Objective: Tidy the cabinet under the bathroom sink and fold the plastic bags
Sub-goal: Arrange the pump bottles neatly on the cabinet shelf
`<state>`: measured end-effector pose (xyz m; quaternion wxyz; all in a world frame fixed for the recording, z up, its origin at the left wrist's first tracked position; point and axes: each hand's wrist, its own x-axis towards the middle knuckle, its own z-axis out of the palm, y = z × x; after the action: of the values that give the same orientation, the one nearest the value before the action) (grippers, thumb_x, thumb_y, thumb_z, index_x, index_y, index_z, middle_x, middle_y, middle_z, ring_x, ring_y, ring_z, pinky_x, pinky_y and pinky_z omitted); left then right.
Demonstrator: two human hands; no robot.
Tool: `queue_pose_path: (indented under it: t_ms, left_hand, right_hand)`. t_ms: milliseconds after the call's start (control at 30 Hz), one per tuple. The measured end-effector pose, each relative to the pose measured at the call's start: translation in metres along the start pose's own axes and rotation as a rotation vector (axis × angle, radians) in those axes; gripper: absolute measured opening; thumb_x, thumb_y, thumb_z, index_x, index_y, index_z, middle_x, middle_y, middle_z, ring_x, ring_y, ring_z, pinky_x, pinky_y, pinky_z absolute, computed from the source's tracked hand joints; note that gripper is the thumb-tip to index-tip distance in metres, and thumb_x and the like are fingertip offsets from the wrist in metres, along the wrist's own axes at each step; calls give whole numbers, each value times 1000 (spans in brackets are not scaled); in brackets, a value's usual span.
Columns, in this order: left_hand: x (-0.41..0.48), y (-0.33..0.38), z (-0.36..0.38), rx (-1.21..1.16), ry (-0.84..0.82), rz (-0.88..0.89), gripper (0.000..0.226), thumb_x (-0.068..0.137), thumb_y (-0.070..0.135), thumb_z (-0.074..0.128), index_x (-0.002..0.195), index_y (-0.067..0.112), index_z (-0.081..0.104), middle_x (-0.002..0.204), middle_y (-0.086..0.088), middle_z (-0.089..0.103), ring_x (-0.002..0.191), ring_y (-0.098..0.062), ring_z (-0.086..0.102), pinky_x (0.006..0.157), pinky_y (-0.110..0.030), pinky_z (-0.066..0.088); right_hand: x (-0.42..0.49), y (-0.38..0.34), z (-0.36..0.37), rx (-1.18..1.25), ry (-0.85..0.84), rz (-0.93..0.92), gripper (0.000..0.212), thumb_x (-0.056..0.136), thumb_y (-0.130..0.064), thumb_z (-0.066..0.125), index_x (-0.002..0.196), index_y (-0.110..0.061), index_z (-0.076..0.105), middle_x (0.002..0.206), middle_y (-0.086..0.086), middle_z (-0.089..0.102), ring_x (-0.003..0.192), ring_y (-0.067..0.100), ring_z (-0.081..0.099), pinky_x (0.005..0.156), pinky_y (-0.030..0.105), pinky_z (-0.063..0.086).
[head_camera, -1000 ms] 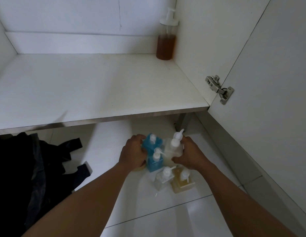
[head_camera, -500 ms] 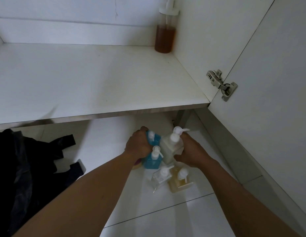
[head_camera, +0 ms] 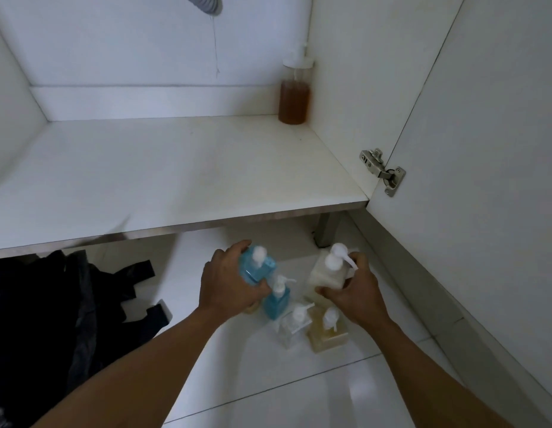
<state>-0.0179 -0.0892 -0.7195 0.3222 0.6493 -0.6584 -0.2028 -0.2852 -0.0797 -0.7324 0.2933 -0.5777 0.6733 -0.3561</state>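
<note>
My left hand (head_camera: 227, 282) grips a blue square pump bottle (head_camera: 257, 268), lifted just off the floor below the cabinet shelf. My right hand (head_camera: 356, 293) holds a cream-white pump bottle (head_camera: 327, 273), with a second white pump head behind it. On the floor tiles between my hands stand another blue pump bottle (head_camera: 278, 299), a clear one (head_camera: 293, 327) and a yellow one (head_camera: 328, 333). Black plastic bags (head_camera: 52, 310) lie heaped on the floor at the left. The white cabinet shelf (head_camera: 163, 168) holds one amber pump bottle (head_camera: 294, 98) in its back right corner.
The open cabinet door (head_camera: 484, 149) stands on the right, hung on a metal hinge (head_camera: 382, 171). A grey drain hose (head_camera: 207, 3) hangs at the top. A cabinet leg (head_camera: 325, 230) stands under the shelf's front edge, close behind the bottles.
Both hands have closed on bottles and raised them slightly, drawing the blue and the white bottle apart. The camera has tilted up, showing more of the cabinet's back wall.
</note>
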Motion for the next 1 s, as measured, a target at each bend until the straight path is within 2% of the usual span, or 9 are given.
queue_pose_path:
  t_ms: [100,200,300,433,567,633,733,867,1000]
  left_hand:
    - [-6,6,-13,-4,78,154,95,47,68,74,130,25,58,105,2,63,90,-15,58,79,-35,54]
    - [2,29,-27,-102,180,249,85,52,61,75,126,21,61,108,2,66,92,-16,62,80,-38,58]
    - [19,56,-41,-170,227,276,84,55,60,76,129,24,57,111,2,64,94,-13,60,78,-25,55]
    - [56,77,-49,-216,250,234,87,61,46,91,135,28,50,119,2,60,102,-10,57,83,-14,44]
    - [92,83,-52,-204,228,199,85,64,39,90,137,28,47,121,6,62,108,-12,55,77,2,30]
    - [107,82,-51,-206,221,176,85,64,38,90,137,27,47,122,6,62,109,-13,55,80,-2,31]
    - [126,78,-47,-189,216,129,81,66,40,89,135,26,49,125,7,60,110,-14,54,87,-21,39]
    - [153,71,-42,-150,220,106,72,69,43,88,129,25,53,124,7,60,110,-14,53,91,-22,42]
    - [184,66,-36,-158,240,71,64,70,39,88,124,21,59,121,4,64,108,-17,55,89,-27,45]
  right_hand:
    - [-8,-23,-5,66,126,-36,83,59,-42,92,123,-31,41,113,-11,56,86,6,62,70,29,57]
    - [-6,-55,-10,118,253,-122,80,61,-47,89,124,-33,43,111,-16,55,86,4,60,68,23,54]
    - [6,-89,-16,181,345,-189,74,61,-46,90,118,-37,44,104,-18,58,80,6,61,65,22,53]
    - [32,-128,-20,189,421,-208,79,64,-52,86,127,-33,42,107,-4,58,79,8,61,67,25,54]
    - [62,-148,-18,168,441,-220,73,67,-60,80,126,-35,45,113,-7,57,90,16,65,72,34,59]
    - [75,-154,-17,132,435,-219,71,70,-63,76,127,-34,45,117,-6,59,95,16,63,78,38,59]
    - [93,-160,-17,120,449,-212,67,74,-65,71,128,-35,46,113,-11,56,95,12,60,82,40,58]
    - [125,-168,-16,108,456,-238,64,78,-61,69,132,-35,46,116,-13,48,102,8,50,90,33,51]
    - [171,-179,-12,66,452,-226,64,80,-56,71,131,-29,45,128,-3,52,106,13,53,95,38,53]
